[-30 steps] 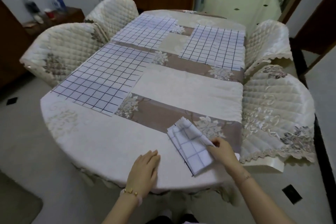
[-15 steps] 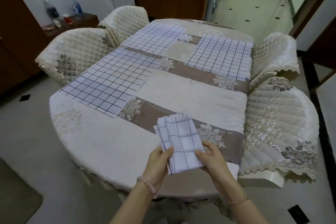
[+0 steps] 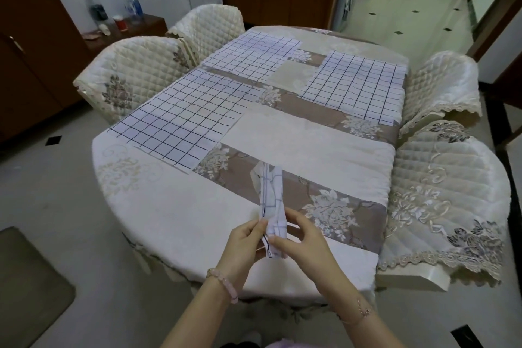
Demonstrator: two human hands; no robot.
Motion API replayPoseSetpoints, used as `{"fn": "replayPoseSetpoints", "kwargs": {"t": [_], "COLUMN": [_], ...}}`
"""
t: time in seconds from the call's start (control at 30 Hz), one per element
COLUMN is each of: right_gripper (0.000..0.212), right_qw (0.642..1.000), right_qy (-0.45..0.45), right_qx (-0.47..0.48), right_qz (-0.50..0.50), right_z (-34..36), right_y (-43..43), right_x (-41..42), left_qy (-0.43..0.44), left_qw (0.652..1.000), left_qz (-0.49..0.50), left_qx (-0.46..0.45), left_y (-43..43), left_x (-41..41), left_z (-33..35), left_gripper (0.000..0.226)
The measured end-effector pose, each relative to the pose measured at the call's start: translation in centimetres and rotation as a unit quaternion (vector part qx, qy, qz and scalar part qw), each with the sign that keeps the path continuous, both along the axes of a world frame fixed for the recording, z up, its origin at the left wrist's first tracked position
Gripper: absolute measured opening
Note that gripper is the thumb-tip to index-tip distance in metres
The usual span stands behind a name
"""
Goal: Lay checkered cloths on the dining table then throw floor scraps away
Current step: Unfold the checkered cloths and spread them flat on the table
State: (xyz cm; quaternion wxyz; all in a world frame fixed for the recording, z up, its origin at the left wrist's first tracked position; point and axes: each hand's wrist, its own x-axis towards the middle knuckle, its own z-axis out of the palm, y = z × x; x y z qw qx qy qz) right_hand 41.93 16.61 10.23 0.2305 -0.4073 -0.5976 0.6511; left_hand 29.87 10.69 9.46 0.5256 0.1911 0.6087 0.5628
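Cloth-covered dining table (image 3: pixel 175 215), quilted chairs (image 3: pixel 449 195)

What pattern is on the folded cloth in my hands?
White with a thin dark grid check, seen in the head view: folded cloth, held by left hand and right hand.

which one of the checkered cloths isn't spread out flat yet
The folded checkered cloth pinched between the left hand and right hand above the table's near edge. The other three lie flat on the dining table.
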Motion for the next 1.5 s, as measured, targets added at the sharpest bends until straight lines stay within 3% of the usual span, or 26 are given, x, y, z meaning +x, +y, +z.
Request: {"fn": "replayPoseSetpoints", "kwargs": {"t": [0.37, 0.57, 0.73, 0.97, 1.07, 1.1, 1.17, 1.23, 1.27, 1.4, 1.5], "right_gripper": [0.060, 0.035, 0.027, 0.012, 0.013, 0.013, 0.016, 0.017, 0.018, 0.016, 0.013], "right_qw": [1.000, 0.999, 0.992, 0.978, 0.973, 0.971, 0.966, 0.959, 0.957, 0.961, 0.968], "right_qy": [0.014, 0.007, -0.023, -0.054, -0.093, -0.095, -0.083, -0.076, -0.074, -0.059, -0.046], "right_qx": [0.008, -0.011, -0.039, -0.120, -0.148, -0.161, -0.191, -0.214, -0.221, -0.213, -0.197], "right_qz": [0.023, -0.047, -0.117, -0.163, -0.154, -0.151, -0.155, -0.170, -0.173, -0.165, -0.149], "right_z": [0.2, -1.1, -2.8, -5.2, -6.2, -6.4, -6.9, -7.1, -7.2, -6.8, -6.1], "right_y": [-0.5, 0.2, 1.9, 3.3, 3.2, 3.1, 2.8, 2.6, 2.5, 1.8, 1.1], "right_x": [-0.5, -0.3, 1.6, 3.9, 4.1, 4.1, 4.2, 4.2, 4.2, 4.2, 3.9], "left_qy": [-0.002, 0.037, 0.035, 0.015, 0.010, 0.045, 0.221, 0.397, 0.439, 0.481, 0.454], "left_qw": [1.000, 0.999, 0.999, 0.994, 0.987, 0.982, 0.951, 0.904, 0.893, 0.854, 0.861], "left_qz": [-0.016, 0.001, 0.028, 0.036, 0.088, 0.110, 0.123, 0.068, 0.015, -0.196, -0.229], "left_qx": [0.018, 0.022, 0.013, -0.099, -0.133, -0.146, -0.178, -0.141, -0.101, -0.003, 0.028], "left_y": [-0.8, -0.6, -1.4, -2.8, -2.6, -2.6, -2.6, -2.9, -3.0, -2.9, -2.6], "left_x": [-1.2, -2.2, -5.4, -11.1, -11.3, -11.1, -10.3, -8.5, -7.2, -2.7, -0.5], "left_z": [-0.3, -0.8, -1.9, -5.8, -6.7, -6.9, -7.0, -6.4, -6.2, -6.2, -6.1], "left_gripper": [0.031, 0.028, 0.018, 0.011, 0.011, 0.014, 0.023, 0.027, 0.028, 0.036, 0.045]}}
